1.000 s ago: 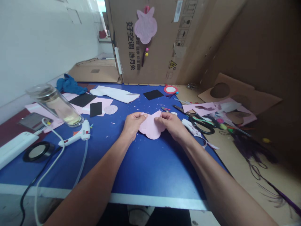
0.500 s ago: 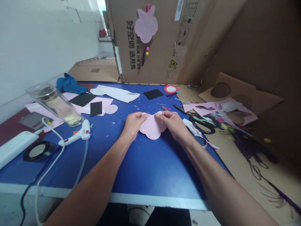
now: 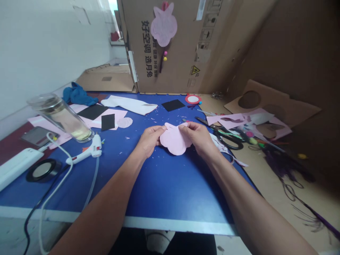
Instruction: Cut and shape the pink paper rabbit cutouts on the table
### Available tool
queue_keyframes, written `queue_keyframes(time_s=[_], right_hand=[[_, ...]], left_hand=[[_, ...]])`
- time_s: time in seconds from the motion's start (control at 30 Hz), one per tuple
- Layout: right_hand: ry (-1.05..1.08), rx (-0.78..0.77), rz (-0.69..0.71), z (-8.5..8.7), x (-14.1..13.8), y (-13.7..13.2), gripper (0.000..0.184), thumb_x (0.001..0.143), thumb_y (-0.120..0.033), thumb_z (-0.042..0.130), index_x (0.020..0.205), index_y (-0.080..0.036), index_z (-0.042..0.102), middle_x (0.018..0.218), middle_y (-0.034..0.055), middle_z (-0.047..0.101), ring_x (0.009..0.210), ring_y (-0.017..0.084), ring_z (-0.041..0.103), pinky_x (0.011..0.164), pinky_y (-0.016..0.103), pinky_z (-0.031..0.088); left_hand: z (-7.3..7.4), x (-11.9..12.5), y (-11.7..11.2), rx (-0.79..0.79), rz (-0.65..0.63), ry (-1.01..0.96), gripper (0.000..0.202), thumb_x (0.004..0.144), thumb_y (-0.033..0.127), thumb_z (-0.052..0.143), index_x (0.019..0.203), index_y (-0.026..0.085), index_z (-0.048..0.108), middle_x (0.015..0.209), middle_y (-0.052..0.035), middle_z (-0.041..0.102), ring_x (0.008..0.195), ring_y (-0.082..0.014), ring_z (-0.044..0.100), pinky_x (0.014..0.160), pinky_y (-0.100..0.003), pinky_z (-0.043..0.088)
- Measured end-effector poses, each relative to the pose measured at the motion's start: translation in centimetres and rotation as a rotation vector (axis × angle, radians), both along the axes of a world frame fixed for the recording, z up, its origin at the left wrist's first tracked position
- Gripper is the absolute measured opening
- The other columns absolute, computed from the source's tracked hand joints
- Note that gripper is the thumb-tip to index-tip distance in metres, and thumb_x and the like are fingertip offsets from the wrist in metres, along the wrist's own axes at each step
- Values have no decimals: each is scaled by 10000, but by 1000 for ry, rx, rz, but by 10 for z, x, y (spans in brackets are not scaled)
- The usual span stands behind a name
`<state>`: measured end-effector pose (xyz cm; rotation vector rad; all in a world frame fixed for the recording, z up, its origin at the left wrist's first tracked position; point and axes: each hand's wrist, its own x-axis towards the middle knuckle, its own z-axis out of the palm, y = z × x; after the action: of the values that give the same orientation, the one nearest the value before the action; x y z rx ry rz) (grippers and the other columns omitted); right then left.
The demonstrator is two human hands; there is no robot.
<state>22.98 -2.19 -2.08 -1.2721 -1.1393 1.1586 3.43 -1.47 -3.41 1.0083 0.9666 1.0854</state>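
Power strip and tape: at the far left, a white power strip (image 3: 20, 164) is seen beside a black tape roll (image 3: 55, 170).
Glass and glue gun: a glass of pale liquid (image 3: 70, 118) is placed just behind a white glue gun (image 3: 89, 152), which is laid on the blue table (image 3: 170, 202).
Sheets: two black squares, one of them the small black square (image 3: 108, 122), are laid over pink sheeting (image 3: 120, 116), with a blue cloth (image 3: 79, 95) behind.
Left hand: the upper left of the pink cut-out is pinched between thumb and fingers by the left hand (image 3: 150, 140).
Pink cut-out: the scalloped pink cut-out (image 3: 175, 141) is held between both hands, over the middle of the table; whether the tabletop is touched cannot be told.
Progress: the outline appears to be fully cut. No beads are seen on it, whereas a similar hanging cut-out (image 3: 164, 26) on the cardboard behind is fitted with a red loop and beads. What is left cannot be told further.
Right hand: the upper right is gripped likewise by the right hand (image 3: 200, 138).
Scissors and scraps: black-handled scissors (image 3: 220, 132) are surrounded by pink offcuts (image 3: 214, 121); purple feathers (image 3: 289, 166) are scattered at the far right.
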Motion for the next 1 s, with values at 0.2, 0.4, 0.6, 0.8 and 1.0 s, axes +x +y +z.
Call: queue_keyframes(time_s=[0.2, 0.4, 0.6, 0.8, 1.0], right_hand=[[8, 18, -36, 4, 4, -1, 368, 672, -507, 827, 811, -184, 719, 690, 8, 658, 591, 146, 512, 535, 283, 370], [6, 5, -23, 5, 1, -2, 369, 670, -503, 830, 800, -180, 708, 673, -1, 646, 580, 134, 499, 518, 269, 348], [9, 15, -38, 5, 3, -1, 365, 672, -490, 827, 823, -171, 733, 698, 1, 668, 579, 129, 512, 523, 263, 367], [17, 44, -73, 5, 6, 0, 345, 694, -490, 820, 802, -174, 731, 683, 0, 651, 577, 127, 502, 519, 261, 360], [30, 40, -80, 5, 4, 0, 342, 682, -481, 827, 802, -175, 733, 694, 2, 660, 593, 131, 515, 527, 259, 377]], left_hand=[[4, -1, -1, -90, 6, 23, 265, 782, 410, 834, 840, 165, 753, 762, -94, 741, 622, -181, 667, 564, -317, 577], [2, 3, -4, -57, 25, 68, 216, 794, 338, 840, 777, 155, 728, 735, -70, 725, 599, -145, 657, 537, -264, 580], [9, 3, -7, -85, 13, 51, 122, 899, 253, 737, 855, 140, 729, 780, -67, 739, 605, -135, 677, 551, -258, 603], [15, 1, -9, -129, -108, 50, 38, 872, 136, 696, 895, 124, 724, 780, -95, 763, 610, -140, 707, 601, -247, 611], [14, 5, -11, -128, -100, 89, 113, 831, 111, 749, 943, 119, 739, 800, -86, 775, 579, -130, 701, 590, -242, 602]])
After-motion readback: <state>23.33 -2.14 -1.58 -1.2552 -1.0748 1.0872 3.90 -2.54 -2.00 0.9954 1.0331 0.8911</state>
